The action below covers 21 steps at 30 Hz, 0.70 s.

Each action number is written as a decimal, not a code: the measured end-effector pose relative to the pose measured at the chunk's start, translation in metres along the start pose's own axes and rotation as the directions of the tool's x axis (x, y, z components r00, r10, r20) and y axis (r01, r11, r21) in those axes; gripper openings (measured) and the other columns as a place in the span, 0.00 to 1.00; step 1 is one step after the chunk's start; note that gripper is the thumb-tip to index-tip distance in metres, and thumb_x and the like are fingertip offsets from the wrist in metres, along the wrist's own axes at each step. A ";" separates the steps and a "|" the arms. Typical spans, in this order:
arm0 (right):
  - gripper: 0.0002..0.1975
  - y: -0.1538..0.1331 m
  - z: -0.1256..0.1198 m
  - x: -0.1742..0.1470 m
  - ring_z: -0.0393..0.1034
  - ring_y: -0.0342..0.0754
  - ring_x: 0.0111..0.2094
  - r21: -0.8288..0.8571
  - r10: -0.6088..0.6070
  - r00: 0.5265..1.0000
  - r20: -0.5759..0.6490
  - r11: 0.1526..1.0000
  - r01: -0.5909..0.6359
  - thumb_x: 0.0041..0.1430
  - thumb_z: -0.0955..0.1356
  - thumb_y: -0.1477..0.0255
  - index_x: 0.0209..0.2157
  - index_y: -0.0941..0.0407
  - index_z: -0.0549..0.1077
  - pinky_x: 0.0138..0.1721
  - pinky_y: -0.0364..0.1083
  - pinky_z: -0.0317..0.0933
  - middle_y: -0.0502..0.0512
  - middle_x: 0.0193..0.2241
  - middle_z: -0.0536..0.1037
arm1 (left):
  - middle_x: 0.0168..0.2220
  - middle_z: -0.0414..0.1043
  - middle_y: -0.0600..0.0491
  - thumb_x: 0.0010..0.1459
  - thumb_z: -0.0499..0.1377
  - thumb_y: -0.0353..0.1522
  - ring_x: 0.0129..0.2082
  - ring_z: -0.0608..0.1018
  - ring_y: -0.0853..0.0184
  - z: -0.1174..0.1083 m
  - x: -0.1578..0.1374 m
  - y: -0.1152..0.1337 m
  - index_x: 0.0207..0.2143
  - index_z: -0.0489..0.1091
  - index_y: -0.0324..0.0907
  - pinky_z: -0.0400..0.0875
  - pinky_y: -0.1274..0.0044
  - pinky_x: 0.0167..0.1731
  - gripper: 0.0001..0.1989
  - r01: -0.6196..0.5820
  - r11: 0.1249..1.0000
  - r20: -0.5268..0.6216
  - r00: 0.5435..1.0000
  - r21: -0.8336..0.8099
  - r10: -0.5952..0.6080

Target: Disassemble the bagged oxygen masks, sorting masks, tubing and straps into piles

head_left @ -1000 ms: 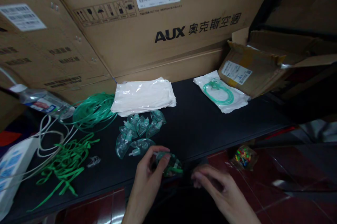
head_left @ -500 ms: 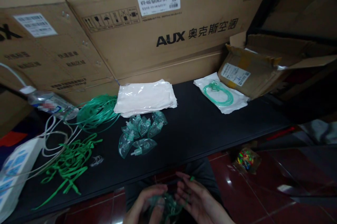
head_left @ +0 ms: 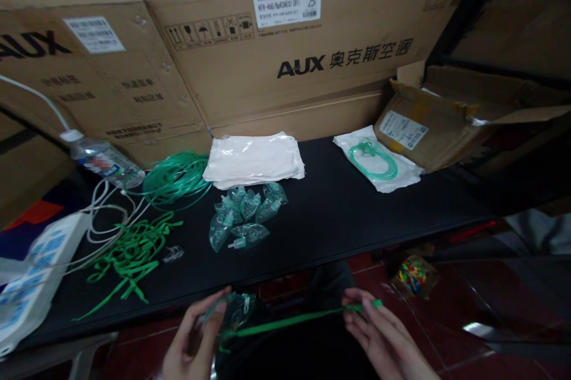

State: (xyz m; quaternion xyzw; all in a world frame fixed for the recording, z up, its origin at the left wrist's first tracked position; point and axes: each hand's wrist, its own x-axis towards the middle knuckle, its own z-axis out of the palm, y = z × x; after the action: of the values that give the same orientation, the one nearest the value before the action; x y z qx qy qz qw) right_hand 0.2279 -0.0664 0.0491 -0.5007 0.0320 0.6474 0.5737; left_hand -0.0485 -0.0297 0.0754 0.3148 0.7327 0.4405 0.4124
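Observation:
My left hand (head_left: 196, 335) is closed around a clear green oxygen mask (head_left: 238, 308) below the table's front edge. A flat green elastic strap (head_left: 289, 323) stretches from beside the mask across to my right hand (head_left: 379, 332), which pinches it near its end. Whether the strap is fastened to the mask is hard to make out. Several similar masks (head_left: 250, 231) lie grouped on the black table (head_left: 321, 231). A tangle of green straps (head_left: 134, 252) rests at the left, with small clear-metal-looking strips (head_left: 173, 254) beside it.
Coiled green tubing (head_left: 176, 178), a plastic bottle (head_left: 107, 160) and a white power strip (head_left: 49, 273) occupy the left side. White packets (head_left: 254, 160) are stacked at the back. A packet with tubing (head_left: 379, 160) lies near an open carton (head_left: 428, 124). Large cardboard boxes (head_left: 232, 82) stand behind.
My hands have moved apart, the left one leftward with the mask and the right one rightward. The green strap is now drawn out between them. The camera view has shifted slightly.

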 end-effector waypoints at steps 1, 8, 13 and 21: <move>0.23 -0.003 0.001 -0.002 0.78 0.47 0.32 0.004 -0.006 1.000 -0.005 1.000 0.006 0.32 0.87 0.61 0.32 0.55 0.87 0.36 0.44 0.76 0.55 0.35 0.87 | 0.46 0.86 0.50 0.50 0.68 0.56 0.53 0.83 0.50 -0.003 0.001 0.001 0.43 0.81 0.46 0.77 0.67 0.53 0.28 -0.001 1.000 -0.002 1.000 -0.001 0.001; 0.19 -0.020 -0.016 -0.001 0.73 0.42 0.24 -0.018 -0.067 0.993 -0.093 0.998 0.066 0.27 0.87 0.71 0.26 0.55 0.84 0.26 0.38 0.73 0.50 0.27 0.84 | 0.47 0.85 0.47 0.44 0.70 0.57 0.57 0.79 0.44 -0.025 0.003 -0.001 0.39 0.82 0.44 0.68 0.59 0.62 0.30 -0.029 0.995 -0.017 0.999 0.096 0.031; 0.25 -0.032 -0.027 -0.003 0.77 0.43 0.29 -0.066 -0.149 0.979 -0.143 0.988 0.141 0.33 0.87 0.64 0.35 0.56 0.84 0.31 0.37 0.75 0.52 0.32 0.86 | 0.44 0.86 0.48 0.46 0.71 0.54 0.55 0.81 0.46 -0.023 -0.001 -0.001 0.39 0.81 0.44 0.73 0.65 0.57 0.27 -0.024 0.998 -0.055 0.998 0.050 0.027; 0.22 -0.028 -0.002 -0.006 0.59 0.38 0.10 -0.657 -0.304 0.914 0.270 0.635 0.406 0.63 0.71 0.49 0.44 0.53 0.72 0.13 0.35 0.48 0.44 0.15 0.75 | 0.42 0.86 0.47 0.54 0.67 0.53 0.43 0.84 0.54 -0.006 -0.006 0.019 0.40 0.83 0.43 0.76 0.72 0.40 0.25 -0.060 0.995 0.152 0.987 0.077 0.048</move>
State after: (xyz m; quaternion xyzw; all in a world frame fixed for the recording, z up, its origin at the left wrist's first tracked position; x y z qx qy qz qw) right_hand 0.2499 -0.0617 0.0673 -0.6317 -0.3536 0.5168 0.4570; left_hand -0.0489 -0.0284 0.0963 0.3833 0.7081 0.3962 0.4412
